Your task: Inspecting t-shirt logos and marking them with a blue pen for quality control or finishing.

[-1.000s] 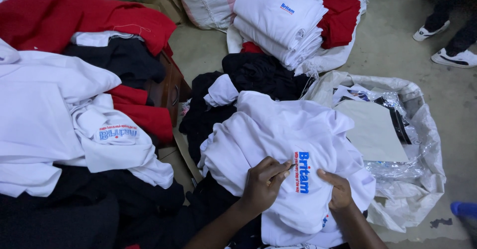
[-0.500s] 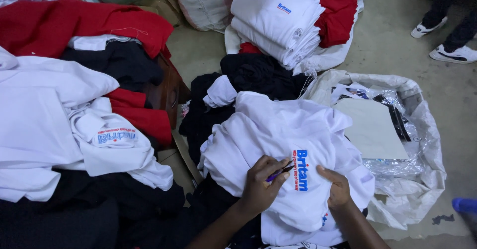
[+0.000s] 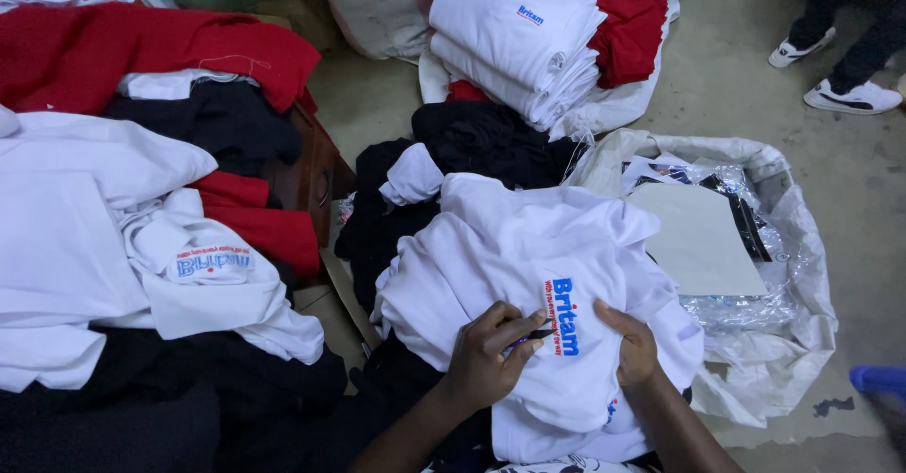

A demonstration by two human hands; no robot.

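At centre foreground, the left hand point(image 3: 491, 360) pinches a small dark tool point(image 3: 533, 337), its tip at the blue-and-red embroidered logo point(image 3: 562, 315) of a white shirt point(image 3: 528, 275) lying on heaped garments; the right hand point(image 3: 630, 346) presses the fabric flat, grasping nothing. Loose cloth could likely shift, letting the tip snag or cut good stitching.

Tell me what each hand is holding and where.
Left hand pinches a small dark tool by its end; right hand presses the white shirt beside its printed logo.
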